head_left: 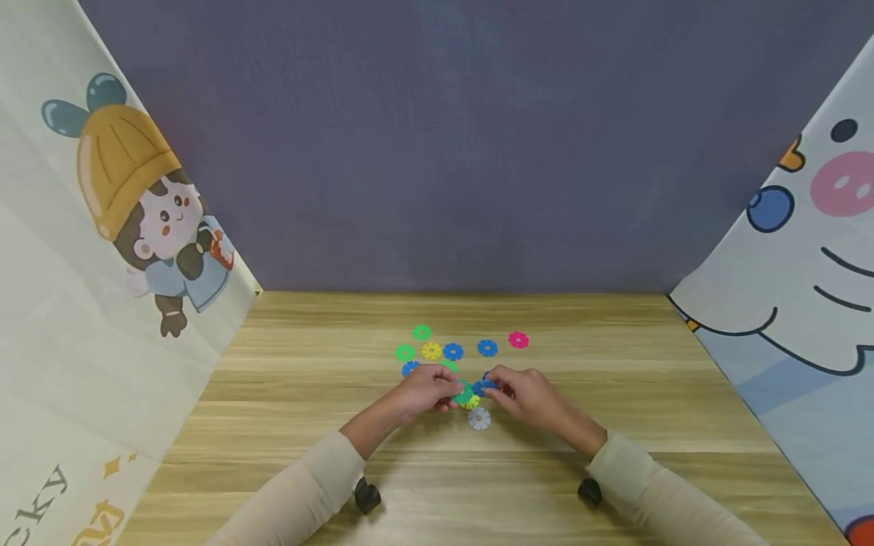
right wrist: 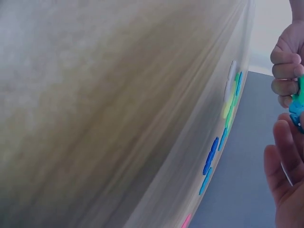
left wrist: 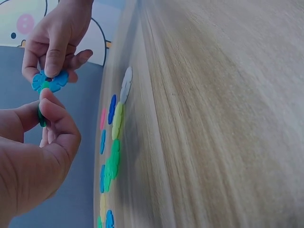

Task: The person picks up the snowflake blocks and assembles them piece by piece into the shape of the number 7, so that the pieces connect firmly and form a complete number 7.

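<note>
My left hand [head_left: 423,393] pinches a green notched flower-shaped plastic disc [head_left: 463,393] between thumb and fingers. Opposite it, my right hand [head_left: 531,394] pinches a blue disc [head_left: 482,388] of the same kind. Both pieces are up off the table, and their edges meet between the hands. In the left wrist view the blue disc [left wrist: 58,81] lies flat-on under the right thumb, while the green one is seen edge-on, mostly hidden by the left fingers. Just below the hands lie a yellow-green disc [head_left: 473,403] and a pale grey disc [head_left: 479,418].
More loose discs lie on the wooden table [head_left: 307,394] beyond the hands: green [head_left: 422,332], yellow [head_left: 432,350], blue [head_left: 488,348] and pink [head_left: 518,340] ones among them. A dark blue-grey panel [head_left: 437,152] stands along the table's back edge, with printed cloths at both sides.
</note>
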A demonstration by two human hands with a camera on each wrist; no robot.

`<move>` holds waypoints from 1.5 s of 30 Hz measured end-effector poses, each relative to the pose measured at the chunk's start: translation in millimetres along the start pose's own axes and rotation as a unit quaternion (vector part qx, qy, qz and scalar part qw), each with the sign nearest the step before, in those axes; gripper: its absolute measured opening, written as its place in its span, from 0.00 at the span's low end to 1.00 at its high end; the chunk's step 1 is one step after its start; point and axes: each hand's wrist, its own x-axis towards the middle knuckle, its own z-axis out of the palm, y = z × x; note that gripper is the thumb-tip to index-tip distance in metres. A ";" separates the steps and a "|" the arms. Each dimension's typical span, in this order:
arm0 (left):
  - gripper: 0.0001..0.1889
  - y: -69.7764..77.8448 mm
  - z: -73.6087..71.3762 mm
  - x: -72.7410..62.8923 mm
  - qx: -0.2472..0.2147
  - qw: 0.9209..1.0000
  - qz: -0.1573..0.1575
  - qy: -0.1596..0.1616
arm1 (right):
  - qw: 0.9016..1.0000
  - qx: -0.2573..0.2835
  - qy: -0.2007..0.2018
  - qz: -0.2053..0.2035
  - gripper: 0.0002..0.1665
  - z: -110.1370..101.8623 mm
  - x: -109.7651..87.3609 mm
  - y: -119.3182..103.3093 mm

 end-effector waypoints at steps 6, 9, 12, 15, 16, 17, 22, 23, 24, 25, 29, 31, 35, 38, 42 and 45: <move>0.10 2.1 2.9 -0.6 -0.013 1.000 -0.003 0.000 | 1.000 0.006 0.002 -0.005 0.07 1.1 0.7 -1.5; 0.10 2.1 4.9 -1.0 -0.028 1.000 -0.003 0.002 | 1.000 0.008 0.016 -0.016 0.07 2.0 0.1 -1.7; 0.10 2.6 4.8 -0.5 -0.045 0.999 -0.010 0.000 | 0.999 0.008 0.037 -0.035 0.10 3.6 0.3 -1.7; 0.10 3.2 4.3 0.3 -0.063 0.998 -0.025 -0.002 | 0.998 0.006 0.050 -0.045 0.11 6.0 0.8 -1.1; 0.09 3.4 4.6 0.5 -0.067 0.997 -0.030 0.001 | 0.998 0.007 0.051 -0.044 0.11 6.8 0.8 -1.1; 0.09 3.3 5.2 0.8 -0.073 0.997 -0.034 0.003 | 0.998 0.008 0.052 -0.044 0.11 7.5 0.7 -1.4; 0.08 1.6 11.5 0.8 -0.099 0.994 -0.046 0.017 | 0.997 0.013 0.058 -0.045 0.11 12.0 -1.6 -2.6; 0.08 1.4 12.5 0.7 -0.105 0.993 -0.049 0.018 | 0.997 0.012 0.061 -0.048 0.11 13.1 -2.0 -2.7; 0.08 1.4 13.3 0.4 -0.110 0.992 -0.051 0.021 | 0.997 0.012 0.064 -0.050 0.11 14.0 -2.2 -2.9; 0.09 1.7 13.8 0.2 -0.116 0.992 -0.053 0.023 | 0.996 0.013 0.067 -0.051 0.11 14.9 -2.2 -3.1; 0.10 4.4 13.0 0.7 -0.132 0.989 -0.060 0.028 | 0.996 0.024 0.069 -0.042 0.10 17.2 -1.2 -4.2; 0.10 5.2 12.1 1.0 -0.130 0.989 -0.060 0.023 | 0.997 0.031 0.066 -0.036 0.10 17.6 -1.0 -4.5; 0.09 5.6 9.7 -0.1 -0.121 0.991 -0.063 0.002 | 0.998 0.031 0.050 -0.034 0.09 16.3 -0.9 -5.0; 0.08 7.7 6.6 -3.2 -0.116 0.991 -0.061 -0.010 | 0.998 0.030 0.035 -0.033 0.09 12.8 1.6 -6.2; 0.08 11.6 2.1 -5.9 -0.103 0.993 -0.050 -0.028 | 0.999 0.028 0.014 -0.026 0.08 6.9 5.5 -7.1; 0.09 12.1 0.5 -6.0 -0.096 0.993 -0.051 -0.038 | 0.999 0.021 0.001 -0.026 0.08 4.1 6.0 -6.3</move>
